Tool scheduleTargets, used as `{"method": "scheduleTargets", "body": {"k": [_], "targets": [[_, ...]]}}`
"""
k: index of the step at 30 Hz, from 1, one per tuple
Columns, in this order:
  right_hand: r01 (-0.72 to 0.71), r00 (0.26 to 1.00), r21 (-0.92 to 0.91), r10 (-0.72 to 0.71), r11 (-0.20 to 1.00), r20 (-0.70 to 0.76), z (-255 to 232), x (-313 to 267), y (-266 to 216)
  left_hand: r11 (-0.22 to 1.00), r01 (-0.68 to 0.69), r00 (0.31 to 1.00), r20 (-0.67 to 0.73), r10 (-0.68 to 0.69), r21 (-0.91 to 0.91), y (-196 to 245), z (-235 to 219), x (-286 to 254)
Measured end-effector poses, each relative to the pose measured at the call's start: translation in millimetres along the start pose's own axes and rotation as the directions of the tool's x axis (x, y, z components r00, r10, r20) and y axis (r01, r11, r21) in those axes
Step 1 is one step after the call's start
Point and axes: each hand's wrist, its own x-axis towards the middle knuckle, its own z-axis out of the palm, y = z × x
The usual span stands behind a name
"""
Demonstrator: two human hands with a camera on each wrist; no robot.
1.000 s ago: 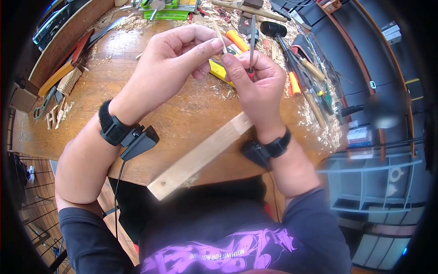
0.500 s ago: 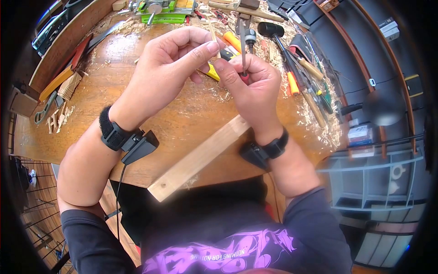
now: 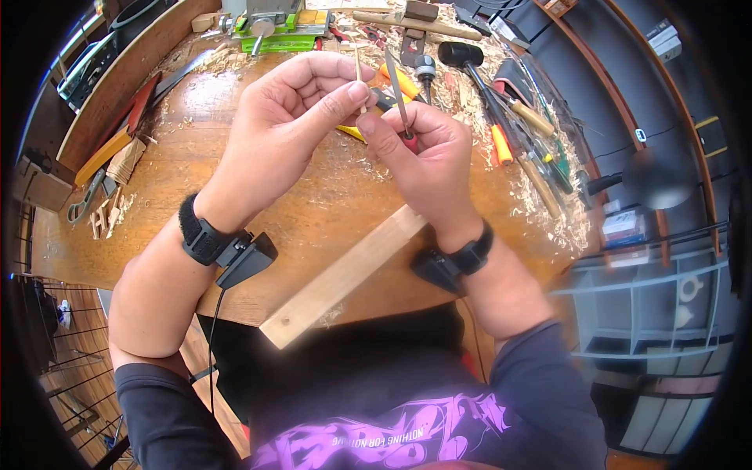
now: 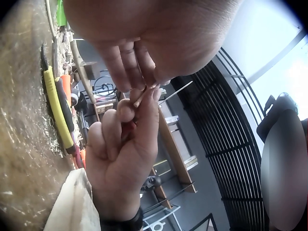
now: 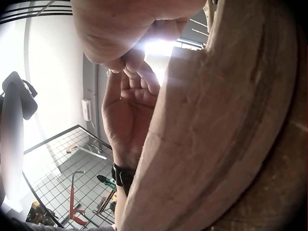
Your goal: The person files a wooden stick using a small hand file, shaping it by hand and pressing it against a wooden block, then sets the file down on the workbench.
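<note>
A thin wooden stick [image 3: 358, 64] stands nearly upright between the hands over the table. My left hand [image 3: 286, 121] pinches it between thumb and fingers, and its lower end comes out by the right thumb, as a blunt tip in the left wrist view. My right hand [image 3: 429, 160] holds a slim file [image 3: 395, 84] by its red handle, mostly hidden in the fingers, with the metal blade pointing up and away. The right thumb and fingertips meet the stick just below the left thumb. Beneath the right wrist lies a long wooden bar [image 3: 341, 278], its near end past the table's front edge.
Wood shavings and tools litter the back and right: a black mallet [image 3: 460, 55], a wooden hammer [image 3: 419, 19], an orange-handled tool [image 3: 501, 145] and a green vise [image 3: 286, 39]. At left are a saw [image 3: 184, 74], scissors [image 3: 82, 205] and wood offcuts.
Both hands have shifted a little to the left and lower. The stick has turned more upright, and the file blade has swung from upright to a leftward tilt.
</note>
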Motion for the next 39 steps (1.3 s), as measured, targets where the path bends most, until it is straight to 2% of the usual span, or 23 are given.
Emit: {"method": "scheduleTargets", "body": {"k": [9, 11, 13, 14, 17, 19, 20, 22, 25, 29, 31, 33, 35, 39], "targets": [[-0.004, 1.000, 0.030, 0.003, 1.000, 0.007, 1.9, 1.4, -2.3, 0.999, -0.034, 0.999, 0.018, 0.035, -0.031, 1.2, 1.5, 0.4], [0.011, 1.000, 0.038, -0.011, 0.999, 0.005, -0.7, 2.7, -5.9, 1.000, -0.014, 0.996, -0.083, 0.013, -0.005, 3.5, 5.2, 0.0], [-0.099, 0.995, 0.080, 0.098, 0.992, 0.021, -6.9, 3.6, -17.1, 1.000, 0.006, 0.998, -0.059, -0.006, 0.001, 4.8, 1.6, 0.1], [-0.099, 0.995, 0.084, 0.098, 0.992, 0.014, -10.0, 4.7, -15.7, 1.000, 0.025, 0.999, -0.038, -0.025, 0.004, 5.4, 0.4, 0.4], [-0.032, 0.999, 0.065, 0.033, 0.997, -0.016, -19.8, 16.5, -9.1, 0.999, 0.024, 0.996, -0.091, -0.019, 0.048, 7.1, 2.2, 2.0], [0.124, 0.991, -0.138, -0.131, 0.983, -0.040, -25.5, 22.7, -8.2, 0.999, 0.031, 0.996, -0.090, -0.028, 0.037, 7.5, -0.2, 2.8], [0.123, 0.990, -0.132, -0.131, 0.984, -0.049, -30.4, 28.1, -4.3, 0.999, 0.037, 0.995, -0.097, -0.035, 0.022, 7.6, -1.8, 2.9], [0.442, 0.894, -0.330, -0.438, 0.834, 0.090, -38.3, 38.4, 0.9, 0.998, 0.049, 0.995, -0.085, -0.046, 0.034, 7.3, -4.9, 5.0], [0.465, 0.883, -0.416, -0.443, 0.781, 0.155, -40.7, 36.9, -6.5, 0.995, 0.074, 0.995, -0.065, -0.070, 0.064, 8.0, -8.8, 6.7], [0.461, 0.883, -0.445, -0.448, 0.768, 0.140, -41.9, 37.2, -7.4, 0.988, 0.090, 0.996, -0.022, -0.088, 0.125, 9.4, -13.5, 8.8], [0.465, 0.879, -0.442, -0.459, 0.767, 0.128, -43.2, 38.3, -4.3, 0.987, 0.092, 0.995, -0.047, -0.087, 0.132, 9.9, -10.9, 8.0], [0.426, 0.898, -0.407, -0.433, 0.808, 0.080, -38.9, 35.2, -3.7, 0.985, 0.094, 0.994, -0.068, -0.085, 0.143, 8.2, -7.0, 8.3], [0.390, 0.913, -0.366, -0.406, 0.845, 0.035, -34.4, 32.4, -4.7, 0.986, 0.030, 0.995, -0.100, -0.014, 0.162, 4.3, -4.5, 8.5], [0.386, 0.919, -0.366, -0.389, 0.847, 0.069, -34.0, 31.1, -8.9, 0.980, 0.102, 0.994, -0.064, -0.092, 0.170, 11.4, -5.5, 6.5]]}}
